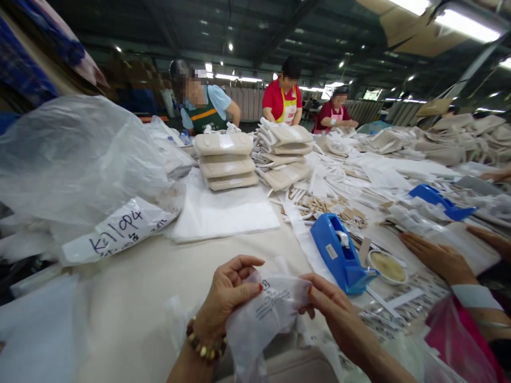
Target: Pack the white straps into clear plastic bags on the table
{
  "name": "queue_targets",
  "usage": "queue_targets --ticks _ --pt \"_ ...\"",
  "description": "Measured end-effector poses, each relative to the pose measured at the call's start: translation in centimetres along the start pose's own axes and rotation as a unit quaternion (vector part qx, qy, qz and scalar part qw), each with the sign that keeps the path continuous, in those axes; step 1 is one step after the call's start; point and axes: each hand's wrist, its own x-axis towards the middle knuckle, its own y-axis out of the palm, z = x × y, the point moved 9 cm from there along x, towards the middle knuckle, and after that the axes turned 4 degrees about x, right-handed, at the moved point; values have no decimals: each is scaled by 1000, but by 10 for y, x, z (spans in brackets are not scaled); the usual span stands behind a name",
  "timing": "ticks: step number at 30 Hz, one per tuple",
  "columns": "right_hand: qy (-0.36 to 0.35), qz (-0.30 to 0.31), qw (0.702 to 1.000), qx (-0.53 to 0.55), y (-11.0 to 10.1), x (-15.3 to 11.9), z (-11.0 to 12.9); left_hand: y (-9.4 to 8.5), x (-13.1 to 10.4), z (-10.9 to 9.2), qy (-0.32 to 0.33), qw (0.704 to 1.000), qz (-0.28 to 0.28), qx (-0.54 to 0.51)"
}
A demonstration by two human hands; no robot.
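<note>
A long work table covered in pale cream cloth (131, 298) fills the lower and middle frame. At the left lies a large crumpled clear plastic bag with a handwritten white label (80, 159). Just right of it a flat stack of white sheets (223, 215) rests, and behind that a pile of beige padded pouches (227, 159). At centre right stands a blue plastic tape dispenser (339, 255), a small round white dish (387, 266) just beside it, with a second blue tape dispenser (439, 201) further right
</note>
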Motion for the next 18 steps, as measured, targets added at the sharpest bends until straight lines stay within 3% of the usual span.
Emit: queue_targets --ticks 5,9,13,18 --pt "18 15 991 -133 13 8 4 10 -2 9 -27 995 64 68" --pt "-1 -74 995 -68 -2 14 1 6 -2 11 -34 994 61 87" --pt "16 -145 988 41 -8 -1 -13 -12 0 -8 39 994 -28 95" --pt "100 -86 983 126 30 -31 -55 -32 -10 -40 182 968 -150 82"
